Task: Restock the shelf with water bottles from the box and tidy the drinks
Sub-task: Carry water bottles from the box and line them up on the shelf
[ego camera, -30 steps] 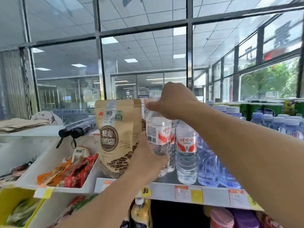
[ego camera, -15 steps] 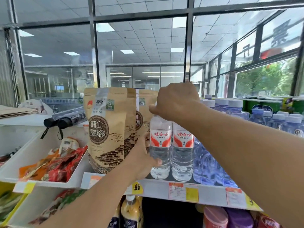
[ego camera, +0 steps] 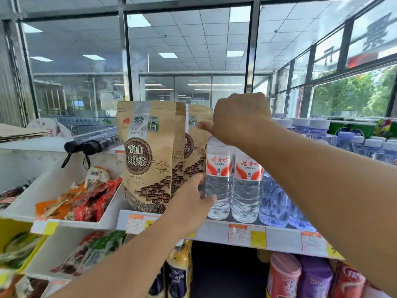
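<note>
Gripping water bottle: R hand top, L hand base.

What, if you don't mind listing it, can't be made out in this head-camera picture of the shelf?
- Cap of the red-labelled water bottle: hidden under the right hand.
- Left hand fingertips: behind that bottle's lower body.
- Price tags on the shelf edge: print too small to read.
- Snack packets in the white bin: blurred.
- The box of bottles: out of frame.
</note>
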`<state>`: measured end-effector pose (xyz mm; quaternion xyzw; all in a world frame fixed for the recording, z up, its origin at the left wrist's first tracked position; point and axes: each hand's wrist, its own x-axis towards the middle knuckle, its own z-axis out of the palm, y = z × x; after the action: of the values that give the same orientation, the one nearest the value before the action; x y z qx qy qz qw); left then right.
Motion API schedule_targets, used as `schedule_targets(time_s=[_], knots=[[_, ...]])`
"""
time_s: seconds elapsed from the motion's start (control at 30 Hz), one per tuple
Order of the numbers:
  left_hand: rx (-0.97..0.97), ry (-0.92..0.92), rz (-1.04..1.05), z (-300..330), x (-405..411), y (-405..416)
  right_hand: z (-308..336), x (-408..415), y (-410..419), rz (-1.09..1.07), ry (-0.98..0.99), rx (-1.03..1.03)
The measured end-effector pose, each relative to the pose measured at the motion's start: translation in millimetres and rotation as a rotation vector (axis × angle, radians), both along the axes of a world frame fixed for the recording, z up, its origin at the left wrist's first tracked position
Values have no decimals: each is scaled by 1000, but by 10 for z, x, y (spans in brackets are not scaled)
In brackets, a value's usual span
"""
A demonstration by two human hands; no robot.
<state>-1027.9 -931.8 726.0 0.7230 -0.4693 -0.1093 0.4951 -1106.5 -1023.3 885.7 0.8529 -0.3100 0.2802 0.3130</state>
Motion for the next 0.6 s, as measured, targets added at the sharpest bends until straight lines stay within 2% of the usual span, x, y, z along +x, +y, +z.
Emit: schedule_targets(time_s=[0.13,0.23,0.43,0.6], knots=[[-98,-47,121,1,-204,319,-265,-64,303,178,-36,0],[-42,-55,106,-75,-273,635,-691,-53,570,326,-19,83],[405,-130,-13,-558,-196,1534,-1651,-97,1250,433,277,425],[687,-45,-17,-1163,-135,2545,-2637,-128,1877,477,509,680]])
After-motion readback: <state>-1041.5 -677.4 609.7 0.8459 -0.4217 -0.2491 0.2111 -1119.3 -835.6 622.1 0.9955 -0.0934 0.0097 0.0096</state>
